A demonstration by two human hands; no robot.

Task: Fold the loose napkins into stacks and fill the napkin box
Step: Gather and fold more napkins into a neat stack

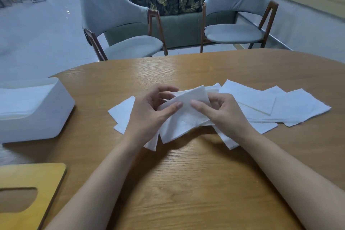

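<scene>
**Now: one napkin pinched by both hands**

Nearest, at the left, a slotted wooden lid (37, 177) lies on the table (186, 183). Beyond it, at mid-table, the left hand (147, 115) and right hand (222, 114) each pinch one white napkin (186, 119) between thumb and curled fingers. Loose napkins (280, 106) overlap beneath and to the right. The white napkin box (46, 117) stands at the left with napkins inside. Two grey chairs (121, 24) stand farthest.

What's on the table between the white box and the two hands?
Bare table, then flat napkins beside the left hand, in the head view.
</scene>
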